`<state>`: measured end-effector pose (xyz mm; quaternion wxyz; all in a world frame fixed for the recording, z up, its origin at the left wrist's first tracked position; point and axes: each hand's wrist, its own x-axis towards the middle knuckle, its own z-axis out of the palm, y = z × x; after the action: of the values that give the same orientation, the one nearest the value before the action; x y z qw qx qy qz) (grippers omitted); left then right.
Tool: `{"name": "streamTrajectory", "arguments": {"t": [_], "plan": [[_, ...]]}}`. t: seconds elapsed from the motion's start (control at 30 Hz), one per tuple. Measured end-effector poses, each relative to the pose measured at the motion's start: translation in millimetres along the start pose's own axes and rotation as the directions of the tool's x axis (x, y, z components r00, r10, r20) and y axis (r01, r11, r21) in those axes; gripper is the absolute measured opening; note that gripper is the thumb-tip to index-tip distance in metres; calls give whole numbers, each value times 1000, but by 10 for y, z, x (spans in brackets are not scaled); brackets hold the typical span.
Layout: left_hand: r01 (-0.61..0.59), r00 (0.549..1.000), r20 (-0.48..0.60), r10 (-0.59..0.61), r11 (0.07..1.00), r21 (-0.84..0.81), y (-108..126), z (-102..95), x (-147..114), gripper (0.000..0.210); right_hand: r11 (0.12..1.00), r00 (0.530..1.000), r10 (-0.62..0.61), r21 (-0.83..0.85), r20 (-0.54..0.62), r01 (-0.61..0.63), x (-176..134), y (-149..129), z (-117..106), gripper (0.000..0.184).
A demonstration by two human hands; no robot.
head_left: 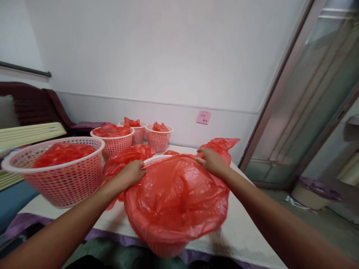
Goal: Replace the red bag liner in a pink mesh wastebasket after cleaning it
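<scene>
A red plastic bag (179, 194) lines a white basket in front of me and drapes over its near rim. At the far side, a stretch of the basket's white rim (157, 160) shows uncovered. My left hand (135, 172) pinches the bag's edge at the far left of that rim. On the far right, my right hand (210, 161) has its fingers closed on the bag near the rim. More loose red plastic (220, 145) bunches up behind my right hand, and another crumpled red bag (127, 158) lies beyond my left hand.
A large pink-white basket (64, 186) with red plastic inside stands at left. Several smaller lined baskets (159, 140) stand at the back of the white table (252, 220). A pink note (203, 117) is on the wall. A bin (311, 192) stands on the floor at right.
</scene>
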<state>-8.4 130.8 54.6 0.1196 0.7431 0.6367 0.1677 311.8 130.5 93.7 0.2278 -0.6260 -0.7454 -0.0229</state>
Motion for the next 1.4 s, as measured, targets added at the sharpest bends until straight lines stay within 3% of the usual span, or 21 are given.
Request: {"name": "streamTrajectory", "arguments": {"t": [0.1, 0.17, 0.27, 0.33, 0.43, 0.5, 0.6, 0.7, 0.77, 0.83, 0.9, 0.97, 1.03, 1.1, 1.2, 1.3, 1.4], "plan": [[77, 997, -17, -78, 996, -33, -202, -19, 80, 9, 996, 998, 57, 67, -41, -54, -38, 7, 31, 37], [108, 994, -17, -110, 991, -77, -262, -24, 110, 9, 992, 987, 68, 114, -147, -52, -118, 31, 57, 32], [124, 992, -10, -128, 976, -178, -259, -15, 85, 12, 978, 933, -1, 192, -360, 76, -371, -36, 69, 19], [108, 994, 9, -110, 958, -265, -210, -15, 21, 19, 950, 901, -131, 207, -413, 233, -621, -188, 59, 15], [55, 998, 51, -38, 914, -401, -97, -35, -123, 33, 875, 855, -372, 173, -360, 453, -1021, -477, 41, 19], [28, 997, 78, 10, 884, -466, -23, -54, -231, 39, 839, 832, -477, 138, -284, 527, -1232, -607, 45, 30], [18, 991, 121, 55, 848, -529, 32, -73, -378, 46, 811, 814, -548, 114, -191, 573, -1410, -620, 91, 45], [46, 990, 137, 45, 803, -594, -14, -75, -483, 51, 802, 803, -576, 85, -156, 591, -1460, -505, 166, 41], [34, 997, 71, 10, 805, -592, -88, -60, -543, 52, 806, 806, -565, 91, -179, 585, -1464, -439, 210, 35], [-57, 993, -120, -5, 859, -509, -167, -26, -624, 50, 811, 813, -547, 115, -200, 574, -1461, -411, 239, 33], [-208, 927, -369, 64, 907, -366, -217, 22, -747, 43, 811, 817, -539, 138, -204, 569, -1455, -417, 253, 31], [-365, 799, -566, 202, 912, -189, -210, 76, -909, 34, 800, 816, -531, 181, -230, 572, -1442, -446, 255, 30], [-515, 660, -630, 409, 857, 17, -141, 128, -1073, 35, 783, 817, -511, 248, -265, 570, -1423, -487, 247, 28], [-619, 551, -573, 607, 757, 207, -31, 178, -1194, 43, 767, 821, -495, 302, -285, 567, -1403, -537, 237, 25], [-660, 490, -458, 742, 659, 361, 134, 253, -1242, 49, 767, 814, -493, 288, -306, 573, -1390, -610, 231, 24], [-626, 471, -461, 752, 654, 426, 220, 314, -1174, 44, 787, 794, -491, 207, -360, 581, -1408, -660, 239, 28], [-637, 449, -489, 748, 651, 412, 220, 340, -1106, 24, 793, 779, -483, 177, -400, 583, -1437, -670, 241, 29]]}}
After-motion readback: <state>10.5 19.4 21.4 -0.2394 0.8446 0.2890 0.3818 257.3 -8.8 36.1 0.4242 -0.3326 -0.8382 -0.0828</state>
